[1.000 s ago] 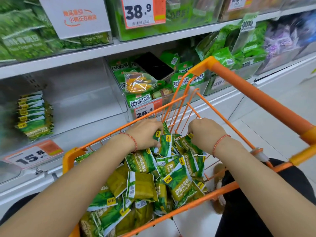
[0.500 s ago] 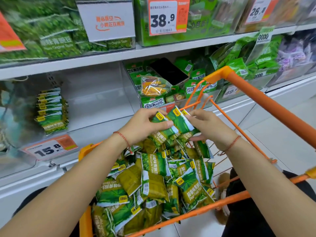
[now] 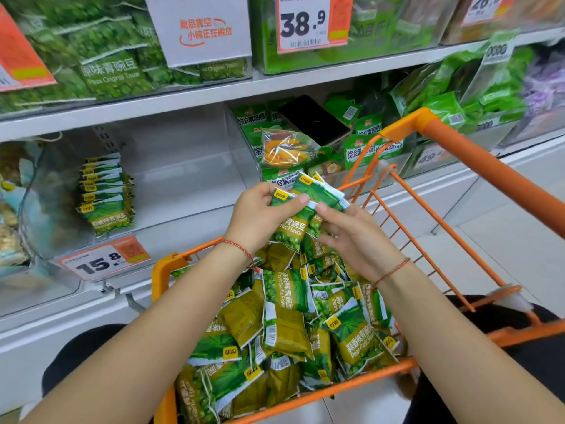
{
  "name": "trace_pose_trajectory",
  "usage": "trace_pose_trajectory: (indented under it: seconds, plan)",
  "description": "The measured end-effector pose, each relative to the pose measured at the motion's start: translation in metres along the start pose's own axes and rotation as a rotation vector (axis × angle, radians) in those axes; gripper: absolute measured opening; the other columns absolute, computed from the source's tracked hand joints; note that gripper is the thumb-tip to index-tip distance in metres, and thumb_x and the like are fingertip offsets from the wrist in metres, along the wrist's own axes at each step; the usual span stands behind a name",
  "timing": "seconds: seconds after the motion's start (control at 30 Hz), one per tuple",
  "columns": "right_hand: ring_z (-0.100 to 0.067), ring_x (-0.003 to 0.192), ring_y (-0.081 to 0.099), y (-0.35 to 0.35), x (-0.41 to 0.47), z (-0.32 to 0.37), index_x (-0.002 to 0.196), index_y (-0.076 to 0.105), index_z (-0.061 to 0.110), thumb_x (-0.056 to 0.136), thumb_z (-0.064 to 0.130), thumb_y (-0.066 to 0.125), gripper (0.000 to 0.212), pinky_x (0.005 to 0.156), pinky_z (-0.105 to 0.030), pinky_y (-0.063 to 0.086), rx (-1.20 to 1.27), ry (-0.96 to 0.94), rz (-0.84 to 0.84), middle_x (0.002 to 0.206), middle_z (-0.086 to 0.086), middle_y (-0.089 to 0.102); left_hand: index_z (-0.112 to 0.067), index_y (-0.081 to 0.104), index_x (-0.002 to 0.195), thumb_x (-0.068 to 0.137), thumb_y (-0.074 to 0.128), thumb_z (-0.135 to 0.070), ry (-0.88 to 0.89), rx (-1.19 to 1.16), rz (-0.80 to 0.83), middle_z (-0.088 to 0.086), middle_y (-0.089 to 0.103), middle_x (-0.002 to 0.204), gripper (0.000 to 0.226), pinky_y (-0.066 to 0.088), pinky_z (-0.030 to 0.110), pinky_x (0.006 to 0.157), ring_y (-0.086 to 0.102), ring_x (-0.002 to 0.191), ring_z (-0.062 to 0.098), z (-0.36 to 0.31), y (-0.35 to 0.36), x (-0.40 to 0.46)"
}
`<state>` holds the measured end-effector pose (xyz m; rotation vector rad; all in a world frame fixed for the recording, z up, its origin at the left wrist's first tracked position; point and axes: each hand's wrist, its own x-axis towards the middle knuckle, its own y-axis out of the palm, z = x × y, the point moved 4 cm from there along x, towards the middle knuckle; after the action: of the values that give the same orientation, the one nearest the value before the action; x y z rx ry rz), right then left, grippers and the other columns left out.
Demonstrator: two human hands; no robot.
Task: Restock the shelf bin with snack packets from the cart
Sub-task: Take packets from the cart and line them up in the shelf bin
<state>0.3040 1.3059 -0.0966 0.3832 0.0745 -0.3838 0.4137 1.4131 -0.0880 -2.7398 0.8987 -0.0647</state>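
Note:
My left hand (image 3: 256,217) grips a small bunch of green garlic-pea snack packets (image 3: 295,218) above the orange cart (image 3: 477,166). My right hand (image 3: 354,237) pinches the same bunch from the right, fingertips on the packets' white edges. The cart holds a heap of several more green packets (image 3: 287,332). The clear shelf bin (image 3: 183,166) on the lower shelf, left of my hands, holds one upright row of the same packets (image 3: 105,194) against its left side. A 15.8 price tag (image 3: 104,260) sits on its front.
A neighbouring bin (image 3: 305,148) right of the target bin holds mixed green packets and a dark phone-like slab (image 3: 313,120). The upper shelf (image 3: 214,93) carries more green pea bags and price signs. White floor tiles lie at right. My dark-clothed knees flank the cart.
Both hands have lifted out of the cart with a bunch of packets and now hold it higher, at the level of the lower shelf. The camera view shifted left and up.

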Motion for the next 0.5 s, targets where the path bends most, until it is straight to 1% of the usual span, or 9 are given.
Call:
trace_pose_trajectory:
  seconds: [0.07, 0.13, 0.17, 0.2, 0.27, 0.33, 0.4, 0.47, 0.5]
  plan:
    - [0.006, 0.063, 0.057, 0.0, 0.001, 0.001, 0.093, 0.059, 0.023, 0.092, 0.009, 0.056, 0.014, 0.057, -0.013, 0.043, 0.005, -0.017, -0.022, 0.071, 0.02, 0.065, 0.004, 0.061, 0.098, 0.069, 0.077, -0.05, 0.049, 0.056, -0.025, 0.0, 0.054, 0.093, 0.063, 0.035, 0.023, 0.069, 0.046, 0.082, 0.011, -0.007, 0.001, -0.001]
    - [0.006, 0.06, 0.057, -0.001, 0.001, 0.002, 0.088, 0.056, 0.02, 0.092, 0.006, 0.054, 0.016, 0.052, -0.011, 0.042, 0.04, -0.037, -0.046, 0.069, 0.019, 0.065, 0.003, 0.06, 0.092, 0.061, 0.072, -0.062, 0.084, 0.104, -0.055, 0.003, 0.054, 0.084, 0.074, 0.034, 0.028, 0.068, 0.043, 0.079, 0.011, -0.013, 0.003, -0.003]
    - [0.006, 0.058, 0.057, -0.002, 0.001, 0.001, 0.083, 0.055, 0.02, 0.093, 0.004, 0.053, 0.019, 0.05, -0.01, 0.041, 0.068, -0.046, -0.053, 0.066, 0.018, 0.064, 0.001, 0.061, 0.09, 0.057, 0.068, -0.067, 0.094, 0.11, -0.063, 0.011, 0.058, 0.081, 0.075, 0.037, 0.032, 0.071, 0.046, 0.077, 0.013, -0.013, 0.004, -0.004]
    - [0.005, 0.055, 0.056, -0.001, 0.0, 0.003, 0.077, 0.052, 0.021, 0.093, 0.002, 0.052, 0.024, 0.048, -0.01, 0.04, 0.09, -0.05, -0.057, 0.062, 0.017, 0.063, -0.003, 0.063, 0.087, 0.056, 0.065, -0.069, 0.11, 0.123, -0.072, 0.019, 0.061, 0.084, 0.073, 0.041, 0.036, 0.072, 0.051, 0.075, 0.018, -0.016, 0.005, -0.006]
    - [0.005, 0.053, 0.055, -0.002, 0.0, 0.002, 0.072, 0.048, 0.022, 0.094, 0.003, 0.05, 0.029, 0.048, -0.01, 0.04, 0.121, -0.047, -0.067, 0.058, 0.016, 0.061, -0.008, 0.066, 0.085, 0.063, 0.067, -0.064, 0.121, 0.145, -0.08, 0.021, 0.065, 0.095, 0.061, 0.046, 0.041, 0.078, 0.058, 0.087, 0.029, -0.019, 0.007, -0.007]
    - [0.003, 0.062, 0.059, -0.004, 0.004, -0.003, 0.078, 0.052, 0.02, 0.095, 0.01, 0.052, 0.019, 0.057, -0.013, 0.045, 0.124, -0.021, -0.063, 0.064, 0.016, 0.064, -0.008, 0.068, 0.086, 0.071, 0.07, -0.055, 0.092, 0.092, -0.099, 0.019, 0.067, 0.096, 0.049, 0.048, 0.038, 0.082, 0.06, 0.09, 0.025, -0.016, 0.004, -0.005]
    - [-0.006, 0.083, 0.062, -0.006, 0.008, -0.009, 0.09, 0.057, 0.019, 0.093, 0.017, 0.055, 0.005, 0.077, -0.021, 0.048, 0.138, 0.027, -0.075, 0.079, 0.012, 0.068, -0.006, 0.068, 0.082, 0.069, 0.069, -0.056, 0.031, -0.031, -0.128, 0.02, 0.064, 0.087, 0.052, 0.051, 0.045, 0.081, 0.057, 0.079, 0.023, -0.011, 0.0, -0.004]
    - [-0.013, 0.095, 0.059, -0.009, 0.01, -0.013, 0.095, 0.057, 0.02, 0.093, 0.02, 0.057, 0.002, 0.091, -0.029, 0.046, 0.128, 0.064, -0.103, 0.089, 0.007, 0.066, -0.002, 0.066, 0.081, 0.07, 0.067, -0.058, -0.045, -0.138, -0.163, 0.015, 0.06, 0.081, 0.057, 0.051, 0.049, 0.081, 0.055, 0.076, 0.022, -0.004, -0.006, 0.0]
    - [-0.013, 0.097, 0.057, -0.01, 0.011, -0.014, 0.096, 0.057, 0.02, 0.092, 0.021, 0.058, 0.004, 0.096, -0.033, 0.044, 0.106, 0.076, -0.107, 0.092, 0.006, 0.065, -0.004, 0.066, 0.082, 0.077, 0.067, -0.051, -0.08, -0.183, -0.169, 0.013, 0.061, 0.082, 0.048, 0.051, 0.048, 0.084, 0.057, 0.077, 0.022, -0.002, -0.009, 0.001]
